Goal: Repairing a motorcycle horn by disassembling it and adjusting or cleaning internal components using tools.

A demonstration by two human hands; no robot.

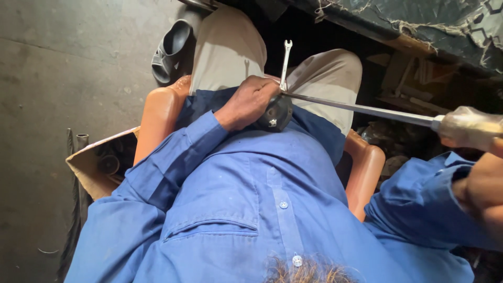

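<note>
My left hand [247,102] grips a small round black part [276,112] held against my lap, over my blue shirt. A long screwdriver shaft [361,109] runs from that part out to the right, its tip touching the part's edge. The screwdriver's clear handle [469,126] is at the right edge, with my right hand [484,186] closed around its end. A silver open-ended wrench [284,64] lies on my lap between my thighs, just beyond the black part.
I sit in an orange plastic chair [157,112]. A dark sandal [170,50] lies on the concrete floor at upper left. A cardboard box [99,165] with round parts stands left of the chair. Cluttered dark shelving [419,31] fills the upper right.
</note>
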